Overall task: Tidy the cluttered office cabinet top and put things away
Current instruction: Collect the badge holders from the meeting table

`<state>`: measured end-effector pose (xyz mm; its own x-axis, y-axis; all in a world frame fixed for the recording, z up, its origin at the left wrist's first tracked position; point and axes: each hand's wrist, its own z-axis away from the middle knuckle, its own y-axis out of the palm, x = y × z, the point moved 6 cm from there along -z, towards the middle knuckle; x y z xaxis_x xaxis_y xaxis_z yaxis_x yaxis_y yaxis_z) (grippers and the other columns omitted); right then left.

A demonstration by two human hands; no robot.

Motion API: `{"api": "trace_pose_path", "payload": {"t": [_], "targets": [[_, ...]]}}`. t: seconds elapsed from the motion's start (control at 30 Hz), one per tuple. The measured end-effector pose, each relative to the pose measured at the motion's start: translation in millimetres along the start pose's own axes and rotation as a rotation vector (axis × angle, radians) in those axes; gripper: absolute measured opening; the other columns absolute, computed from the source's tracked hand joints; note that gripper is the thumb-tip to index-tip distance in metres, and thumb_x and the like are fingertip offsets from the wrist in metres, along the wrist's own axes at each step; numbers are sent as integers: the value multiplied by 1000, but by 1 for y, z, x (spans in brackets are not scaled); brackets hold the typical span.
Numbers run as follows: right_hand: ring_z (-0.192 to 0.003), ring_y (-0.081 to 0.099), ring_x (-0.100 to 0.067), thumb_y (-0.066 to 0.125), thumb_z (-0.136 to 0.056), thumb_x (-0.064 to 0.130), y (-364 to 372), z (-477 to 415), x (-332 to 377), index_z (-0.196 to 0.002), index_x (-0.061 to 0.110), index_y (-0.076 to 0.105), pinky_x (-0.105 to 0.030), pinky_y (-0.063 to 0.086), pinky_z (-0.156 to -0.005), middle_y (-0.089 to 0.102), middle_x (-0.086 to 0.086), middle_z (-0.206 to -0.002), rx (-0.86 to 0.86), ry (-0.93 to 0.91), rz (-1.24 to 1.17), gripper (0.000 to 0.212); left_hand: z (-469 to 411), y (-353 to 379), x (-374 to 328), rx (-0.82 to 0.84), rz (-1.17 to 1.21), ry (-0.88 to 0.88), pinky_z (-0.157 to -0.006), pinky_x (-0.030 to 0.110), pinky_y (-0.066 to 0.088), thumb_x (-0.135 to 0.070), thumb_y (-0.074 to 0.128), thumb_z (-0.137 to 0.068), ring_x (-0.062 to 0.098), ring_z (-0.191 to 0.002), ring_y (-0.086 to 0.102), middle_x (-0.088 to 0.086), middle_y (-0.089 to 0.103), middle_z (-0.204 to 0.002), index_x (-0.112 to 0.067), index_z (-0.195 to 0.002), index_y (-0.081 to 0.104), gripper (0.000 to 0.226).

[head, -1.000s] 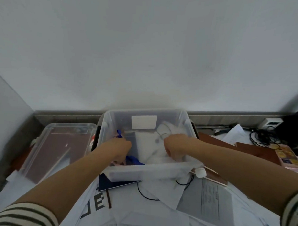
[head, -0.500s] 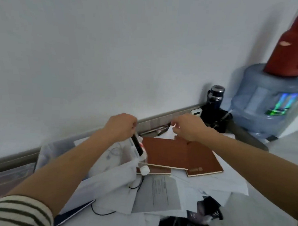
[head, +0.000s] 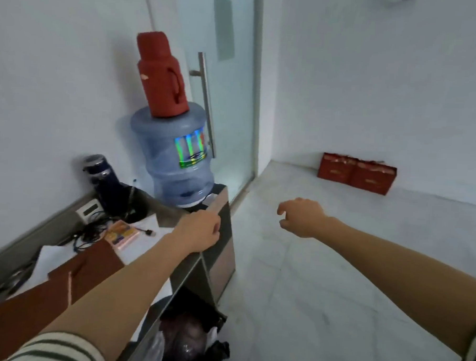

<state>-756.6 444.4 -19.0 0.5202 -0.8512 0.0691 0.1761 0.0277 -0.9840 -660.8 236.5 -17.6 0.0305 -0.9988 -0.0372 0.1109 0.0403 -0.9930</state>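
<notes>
Our two hands reach past the end of the cluttered bench (head: pixel 167 214).
Our left hand (head: pixel 199 230) sits over the bench's end edge, fingers curled under; we cannot tell if it grips anything. Our right hand (head: pixel 300 217) hangs over the floor, loosely curled, empty. The bench carries two brown folders (head: pixel 85 269), one booklet (head: pixel 122 234) and one dark flask (head: pixel 100 174).

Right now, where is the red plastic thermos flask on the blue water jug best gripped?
The red plastic thermos flask stands upright on the blue water jug. Probably grip its loop handle, coming from the right, where it juts out, fingers curled through it.
</notes>
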Motion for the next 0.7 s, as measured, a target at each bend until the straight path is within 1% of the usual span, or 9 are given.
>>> {"api": "trace_pose_path", "payload": {"t": [0.1,0.2,0.3,0.33,0.4,0.53,0.6,0.7], "targets": [[-110,59,-23,52,-93,37,6,24,-102,-129,28,55,-33,45,-84,64,1,-122,-1,172,-48,37,-64,4,-84,46,-32,156,-86,36,50,-36,50,-91,22,-98,59,-1,64,-109,-26,-105,61,20],[-111,59,-22,52,-93,36,12,46,-175,-129,28,56,-33,45,-85,64,2,-122,-4,293,-77,36,-115,7,-150,62,-47,252,-83,33,48,-33,50,-93,23,-99,60,1,63,-111,-23,-112,61,24],[-111,59,-22,52,-93,36,23,73,-266,-128,28,56,-34,47,-87,64,2,-122,10,468,-107,37,-181,16,-239,76,-71,397,-75,30,44,-32,52,-93,22,-99,60,0,64,-110,-23,-110,62,22],[-112,59,-22,52,-93,36,25,78,-284,-129,28,55,-35,47,-88,63,1,-122,12,497,-108,37,-194,16,-256,84,-74,427,-74,30,43,-31,52,-92,22,-99,60,0,65,-110,-23,-109,62,21],[-113,58,-23,52,-93,36,28,92,-342,-130,28,55,-35,46,-89,62,0,-124,12,612,-132,38,-236,19,-315,85,-91,542,-76,31,46,-30,53,-91,22,-99,60,1,65,-109,-22,-108,63,21],[-112,58,-24,50,-95,35,29,121,-434,-131,26,54,-33,45,-86,60,-2,-126,-8,830,-198,37,-305,12,-422,101,-141,742,-78,33,48,-30,52,-92,21,-98,60,1,64,-110,-21,-109,63,22],[-111,58,-23,49,-96,35,29,137,-466,-132,27,53,-32,45,-82,60,0,-125,-16,919,-220,37,-329,8,-469,102,-172,833,-75,31,46,-28,52,-93,22,-97,60,1,64,-109,-21,-109,63,21],[-107,60,-22,50,-94,37,36,169,-509,-131,28,54,-33,48,-83,63,2,-121,-42,1063,-261,38,-356,6,-545,108,-192,971,-71,30,43,-28,51,-93,22,-96,60,2,65,-107,-20,-108,63,21]]}}
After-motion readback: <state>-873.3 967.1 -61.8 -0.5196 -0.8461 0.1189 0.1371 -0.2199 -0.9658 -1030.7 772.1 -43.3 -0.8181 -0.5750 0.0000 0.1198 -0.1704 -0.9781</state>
